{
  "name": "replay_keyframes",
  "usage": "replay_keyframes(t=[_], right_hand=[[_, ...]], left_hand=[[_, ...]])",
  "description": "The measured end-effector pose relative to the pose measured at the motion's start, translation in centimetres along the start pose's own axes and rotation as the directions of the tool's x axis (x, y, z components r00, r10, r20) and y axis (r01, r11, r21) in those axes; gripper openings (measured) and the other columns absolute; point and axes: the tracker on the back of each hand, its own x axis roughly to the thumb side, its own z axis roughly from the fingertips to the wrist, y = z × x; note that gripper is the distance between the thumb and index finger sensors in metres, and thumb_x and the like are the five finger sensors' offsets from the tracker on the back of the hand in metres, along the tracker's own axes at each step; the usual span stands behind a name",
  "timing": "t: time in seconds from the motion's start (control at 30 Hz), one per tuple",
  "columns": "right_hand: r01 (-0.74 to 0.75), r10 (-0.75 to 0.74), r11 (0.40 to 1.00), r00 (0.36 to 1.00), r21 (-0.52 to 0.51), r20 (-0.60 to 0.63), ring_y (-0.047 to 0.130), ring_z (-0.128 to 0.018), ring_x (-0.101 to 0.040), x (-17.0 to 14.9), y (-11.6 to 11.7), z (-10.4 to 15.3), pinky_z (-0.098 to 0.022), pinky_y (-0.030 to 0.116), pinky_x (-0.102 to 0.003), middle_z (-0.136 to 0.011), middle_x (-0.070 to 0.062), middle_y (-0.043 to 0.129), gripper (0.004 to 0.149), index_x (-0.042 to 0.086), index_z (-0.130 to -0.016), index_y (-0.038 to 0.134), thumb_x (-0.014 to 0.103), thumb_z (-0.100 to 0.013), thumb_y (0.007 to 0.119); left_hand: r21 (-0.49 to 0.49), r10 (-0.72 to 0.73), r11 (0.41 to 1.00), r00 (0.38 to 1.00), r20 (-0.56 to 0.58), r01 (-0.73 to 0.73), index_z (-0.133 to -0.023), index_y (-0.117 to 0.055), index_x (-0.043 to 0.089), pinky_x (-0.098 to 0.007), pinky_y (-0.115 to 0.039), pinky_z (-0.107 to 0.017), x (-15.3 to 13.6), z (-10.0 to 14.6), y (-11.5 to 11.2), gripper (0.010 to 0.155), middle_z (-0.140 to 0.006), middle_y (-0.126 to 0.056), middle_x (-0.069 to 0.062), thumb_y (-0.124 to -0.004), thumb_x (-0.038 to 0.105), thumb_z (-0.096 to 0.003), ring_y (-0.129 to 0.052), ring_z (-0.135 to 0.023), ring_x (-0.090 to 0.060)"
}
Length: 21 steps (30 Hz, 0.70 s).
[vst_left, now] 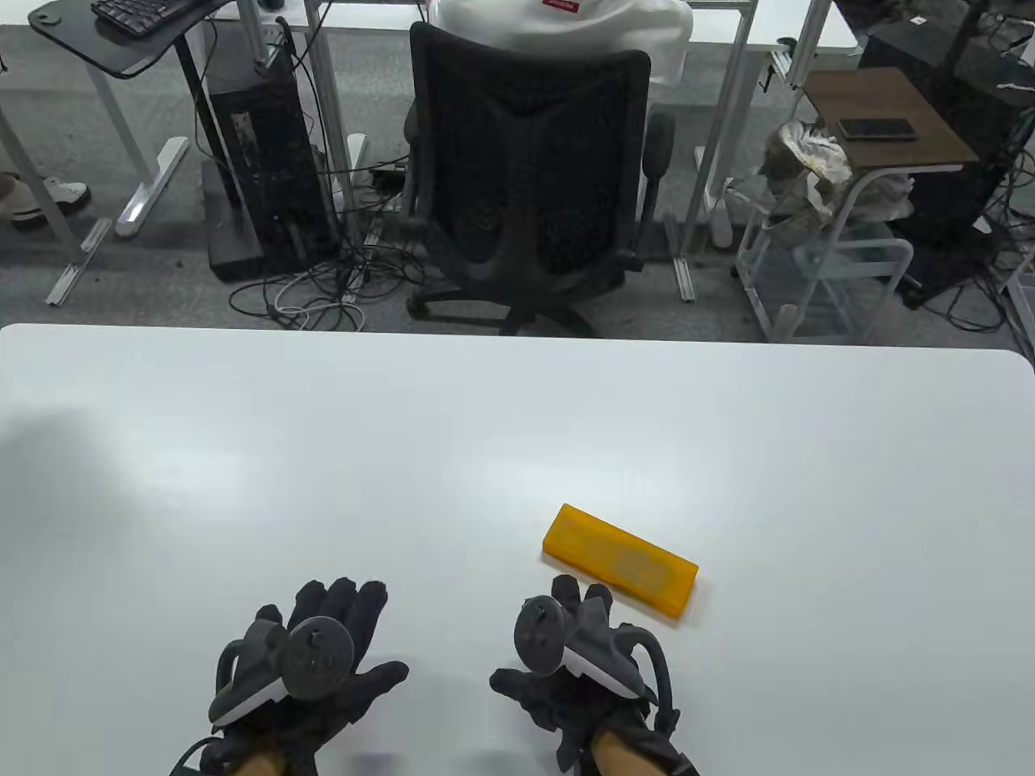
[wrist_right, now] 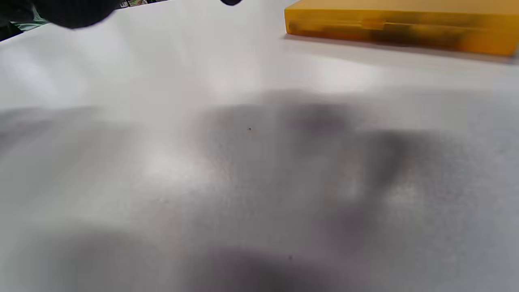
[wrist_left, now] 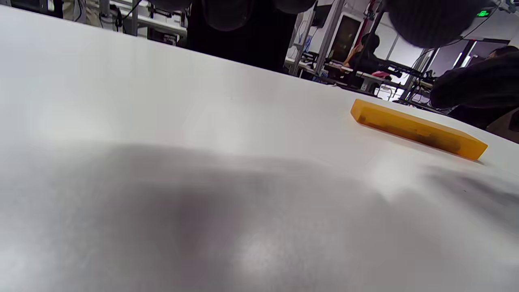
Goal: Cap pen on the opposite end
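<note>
A closed translucent orange case (vst_left: 620, 563) lies flat on the white table (vst_left: 517, 436), right of centre. A dark shape shows through its side in the left wrist view (wrist_left: 417, 129) and the right wrist view (wrist_right: 401, 26); no bare pen is in view. My left hand (vst_left: 323, 647) lies flat near the front edge with fingers spread, holding nothing. My right hand (vst_left: 566, 647) lies flat just in front of the case's near-left end, a short gap away, holding nothing.
A black office chair (vst_left: 530, 186) stands beyond the table's far edge. Desks, a computer tower (vst_left: 267, 170) with cables and a small cart (vst_left: 833, 242) stand on the floor behind.
</note>
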Motion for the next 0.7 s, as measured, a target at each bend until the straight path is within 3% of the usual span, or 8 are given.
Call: replay_keyframes(t=[0.37, 0.5, 0.57, 0.7], right_hand=[[0.011, -0.011, 1.0, 1.0, 0.028, 0.011, 0.023, -0.101, -0.062, 0.2, 0.2, -0.4, -0.059, 0.044, -0.083, -0.117, -0.022, 0.022, 0.09, 0.02, -0.113, 0.037, 0.062, -0.041, 0.07], [0.026, -0.025, 0.998, 0.999, 0.054, -0.025, 0.03, -0.1, -0.063, -0.5, -0.2, -0.8, -0.058, 0.055, -0.082, -0.117, -0.022, 0.023, 0.095, 0.021, -0.113, 0.035, 0.061, -0.038, 0.076], [0.036, -0.041, 0.999, 0.992, -0.04, -0.12, 0.033, -0.102, -0.061, -2.3, -1.5, -1.4, -0.059, 0.056, -0.08, -0.118, -0.02, 0.024, 0.096, 0.022, -0.113, 0.034, 0.06, -0.036, 0.079], [0.028, -0.14, 0.954, 0.923, -0.3, -0.359, 0.018, -0.107, -0.052, -7.0, -1.9, -2.8, -0.07, 0.036, -0.078, -0.12, -0.013, 0.02, 0.096, 0.027, -0.112, 0.033, 0.057, -0.034, 0.08]], left_hand=[[0.03, 0.017, 0.999, 1.0, -0.013, -0.017, -0.118, -0.024, 0.02, -0.086, -0.021, -0.062, -0.8, 0.1, 0.4, 0.091, -0.125, -0.026, -0.026, -0.067, 0.067, -0.0526, -0.025, -0.111, -0.06], [0.014, 0.053, 0.998, 0.998, -0.014, -0.053, -0.118, -0.025, 0.02, -0.086, -0.021, -0.062, -1.0, 0.0, 0.3, 0.091, -0.125, -0.026, -0.026, -0.067, 0.066, -0.0527, -0.024, -0.111, -0.06], [0.013, 0.053, 0.998, 0.998, -0.014, -0.053, -0.118, -0.025, 0.02, -0.086, -0.021, -0.062, -1.0, 0.0, 0.3, 0.091, -0.125, -0.026, -0.026, -0.067, 0.066, -0.0527, -0.025, -0.111, -0.06], [-0.002, 0.073, 0.997, 0.997, 0.004, -0.073, -0.118, -0.025, 0.02, -0.086, -0.021, -0.062, -0.9, -0.1, 0.0, 0.09, -0.124, -0.027, -0.026, -0.067, 0.066, -0.0527, -0.026, -0.111, -0.06]])
